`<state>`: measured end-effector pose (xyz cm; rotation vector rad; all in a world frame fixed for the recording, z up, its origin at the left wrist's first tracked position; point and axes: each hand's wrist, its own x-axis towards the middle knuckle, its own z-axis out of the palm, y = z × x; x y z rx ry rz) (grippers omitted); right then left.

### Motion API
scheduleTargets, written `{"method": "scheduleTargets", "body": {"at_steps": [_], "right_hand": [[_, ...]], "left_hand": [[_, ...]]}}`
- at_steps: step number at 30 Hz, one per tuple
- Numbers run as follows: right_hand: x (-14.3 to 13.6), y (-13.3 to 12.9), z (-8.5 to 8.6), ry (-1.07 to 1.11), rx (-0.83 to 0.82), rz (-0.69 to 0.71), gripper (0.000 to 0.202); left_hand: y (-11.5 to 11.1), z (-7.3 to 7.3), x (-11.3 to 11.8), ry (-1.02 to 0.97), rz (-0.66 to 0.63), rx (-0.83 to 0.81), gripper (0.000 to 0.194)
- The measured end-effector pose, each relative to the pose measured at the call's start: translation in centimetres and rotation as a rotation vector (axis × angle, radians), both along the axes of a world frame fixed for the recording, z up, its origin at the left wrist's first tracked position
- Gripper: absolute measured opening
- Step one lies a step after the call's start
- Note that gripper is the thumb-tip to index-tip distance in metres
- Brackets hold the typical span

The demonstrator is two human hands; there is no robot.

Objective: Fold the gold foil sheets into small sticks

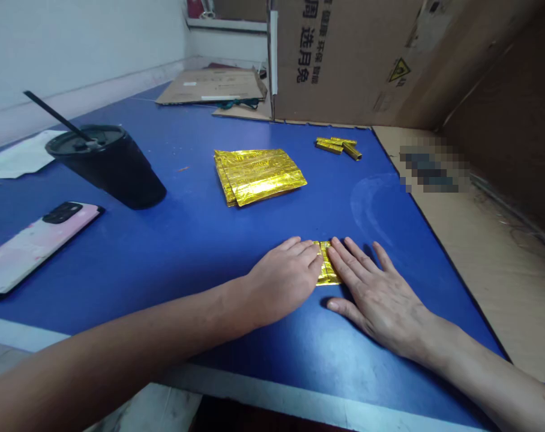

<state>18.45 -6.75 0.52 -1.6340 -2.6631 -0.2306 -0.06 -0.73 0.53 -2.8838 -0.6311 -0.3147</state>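
The black cup (123,171) has a lid (108,133) and a straw (54,114); its inside is hidden. On the blue surface (186,240), the left hand (287,275), fingers together, and the right hand (378,294), fingers spread, rest on gold foil (330,275), covering its sides

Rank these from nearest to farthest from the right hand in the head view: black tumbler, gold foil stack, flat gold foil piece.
1. Flat gold foil piece: at the fingertips of the right hand, to its left.
2. Gold foil stack: farther back on the table, to the left.
3. Black tumbler: farthest left of the three.
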Motion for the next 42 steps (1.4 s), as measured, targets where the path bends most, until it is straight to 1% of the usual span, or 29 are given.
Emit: {"method": "scheduleTargets", "body": {"at_steps": [7,11,17,31,38,42], "right_hand": [[-0.41,0.01,0.15,-0.039,-0.02,-0.059,0.081],[-0.22,0.0,0.04,-0.029,-0.022,-0.034,0.08],[0.12,0.13,-0.07,0.003,-0.03,0.017,0.077],[0.19,0.34,-0.18,0.01,-0.06,0.029,0.074],[0.39,0.31,-0.22,0.02,-0.067,0.045,0.074],[0.43,0.31,-0.3,0.02,-0.073,0.047,0.074]], "left_hand": [[-0.58,-0.37,0.1,0.056,0.018,0.09,0.033],[-0.67,-0.45,0.11,0.057,0.023,0.108,0.034],[-0.55,-0.28,0.03,0.066,0.022,0.099,0.035],[-0.46,-0.14,-0.05,0.065,0.009,0.096,0.034],[-0.68,-0.56,-0.07,0.051,0.026,0.111,0.035],[-0.68,-0.98,-0.02,0.05,0.031,0.089,0.037]]}}
